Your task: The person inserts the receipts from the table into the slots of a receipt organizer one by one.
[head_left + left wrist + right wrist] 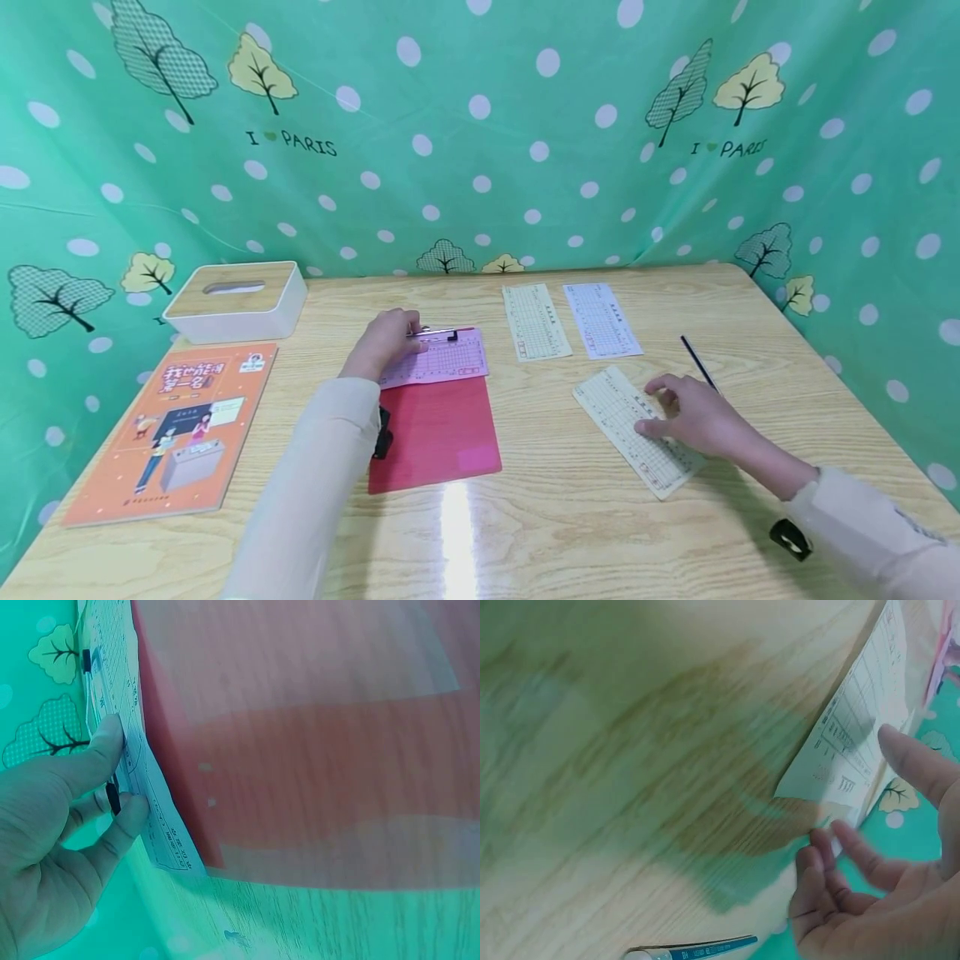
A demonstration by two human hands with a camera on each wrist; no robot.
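Note:
My left hand [386, 342] pinches the metal clip [442, 332] at the top of a red clipboard [442, 433], with its thumb by the pink form [453, 358] under the clip. The left wrist view shows the thumb and fingers at the clip and the form's edge [169, 825]. Over a pale yellow form [618, 417], lying slanted on the table, is my right hand [693, 414]. Its thumb and fingers are spread apart. In the right wrist view the thumb is at the form [847, 742], with the other fingers beyond its edge.
Behind lie another pale yellow form [536, 323] and a white-blue form [602, 321]. A dark pen [699, 363] lies beyond my right hand. At left are an orange book [180, 433] and a tissue box [236, 300]. A green polka-dot curtain [480, 167] hangs behind the wooden table [555, 533].

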